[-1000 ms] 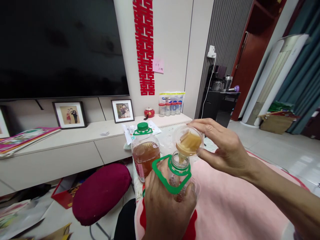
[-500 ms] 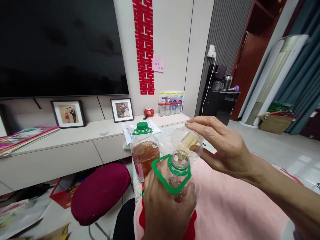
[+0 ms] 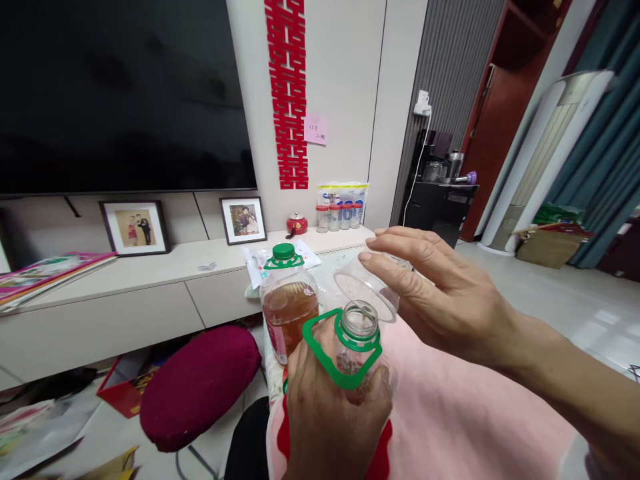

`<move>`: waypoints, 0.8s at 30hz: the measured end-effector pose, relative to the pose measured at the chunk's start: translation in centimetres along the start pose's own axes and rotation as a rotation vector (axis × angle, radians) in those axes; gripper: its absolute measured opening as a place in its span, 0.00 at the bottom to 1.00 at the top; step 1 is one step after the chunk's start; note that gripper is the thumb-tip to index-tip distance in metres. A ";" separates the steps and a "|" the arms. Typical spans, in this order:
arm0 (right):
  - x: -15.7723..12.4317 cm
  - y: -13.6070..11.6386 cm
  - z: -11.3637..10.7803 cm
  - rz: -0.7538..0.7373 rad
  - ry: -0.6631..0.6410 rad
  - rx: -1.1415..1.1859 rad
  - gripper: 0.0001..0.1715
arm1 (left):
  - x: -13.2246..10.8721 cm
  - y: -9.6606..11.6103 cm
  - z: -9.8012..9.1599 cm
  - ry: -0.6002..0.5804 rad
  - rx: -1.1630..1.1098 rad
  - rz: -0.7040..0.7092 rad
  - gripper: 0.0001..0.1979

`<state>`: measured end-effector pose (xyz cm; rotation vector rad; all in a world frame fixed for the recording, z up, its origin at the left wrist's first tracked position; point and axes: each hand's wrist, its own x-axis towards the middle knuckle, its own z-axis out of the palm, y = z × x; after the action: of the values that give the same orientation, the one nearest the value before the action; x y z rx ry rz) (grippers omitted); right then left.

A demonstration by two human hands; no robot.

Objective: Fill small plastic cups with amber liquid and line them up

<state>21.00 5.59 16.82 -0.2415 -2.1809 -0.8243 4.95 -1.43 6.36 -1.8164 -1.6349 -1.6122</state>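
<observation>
Closed around the body of a clear plastic bottle point(image 3: 361, 321) is my left hand point(image 3: 333, 407). The bottle stands upright with its mouth uncovered, and a green carrying handle point(image 3: 323, 355) surrounds its neck. My right hand point(image 3: 440, 293) grips a clear plastic cup point(image 3: 353, 283) from its right side. The cup is tilted, its rim at the bottle mouth, and it looks nearly drained; a thin trickle runs down at the rim. My right fingers cover part of the cup. Just beyond my left hand stands a larger bottle point(image 3: 290, 307) of amber-brown liquid, capped in green.
A pink cloth point(image 3: 465, 400) covers the table on the right. Plastic packaging point(image 3: 310, 252) lies behind the bottles. Beside the table is a maroon stool point(image 3: 200, 383). The low cabinet point(image 3: 150, 293) along the wall holds picture frames and several red-lidded jars point(image 3: 334, 219).
The pale yellowish-brown contents seen in the cup have poured out into the bottle. The cup has shifted slightly left and tipped further. My left hand keeps its grip on the bottle.
</observation>
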 end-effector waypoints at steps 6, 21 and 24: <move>0.3 -0.2 -0.4 -0.069 -0.028 -0.055 0.22 | 0.1 -0.1 0.1 -0.008 -0.062 0.007 0.24; -1.3 0.3 0.7 0.258 -0.015 0.237 0.24 | -0.5 -0.8 0.0 -0.081 0.012 -0.048 0.19; -4.0 0.8 2.1 0.646 -0.038 0.470 0.30 | -1.3 -1.6 0.3 -0.161 -0.010 -0.201 0.31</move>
<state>22.75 7.89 13.28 -0.6734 -2.0654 0.0527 4.15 -1.35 4.49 -1.8824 -1.9383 -1.5894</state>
